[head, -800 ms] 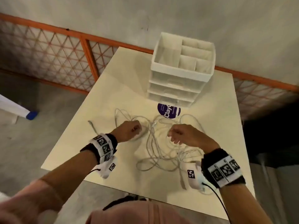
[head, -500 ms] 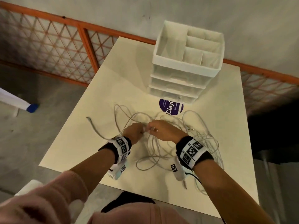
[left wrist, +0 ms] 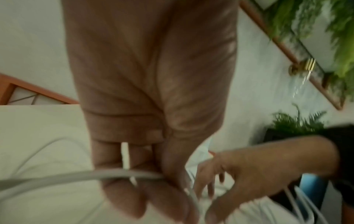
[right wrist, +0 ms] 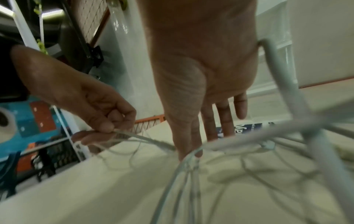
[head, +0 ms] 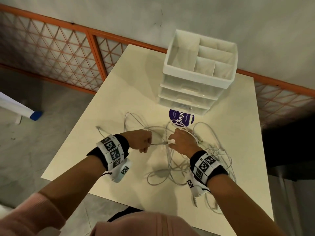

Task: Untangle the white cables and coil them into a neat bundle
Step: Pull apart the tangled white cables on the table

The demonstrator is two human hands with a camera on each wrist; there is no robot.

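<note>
Cables (head: 172, 167), white and thin, lie in a loose tangle on the near right part of the pale table (head: 129, 92), with loops spreading toward the right edge and one loose end (head: 98, 128) trailing out to the left. Between the two hands a short stretch of cable (head: 159, 143) runs nearly level, its long axis left to right, a little above the heap. The left hand (head: 140, 141) has its fingers curled and pinches that stretch between thumb and forefinger, as the right wrist view shows plainly. The right hand (head: 183, 143) pinches the other end with thumb and forefinger, its remaining fingers straight and pointing down at the tangle. Beyond the cables stands a white drawer organizer (head: 197, 72), with a round purple sticker (head: 181, 117) just in front of it.
</note>
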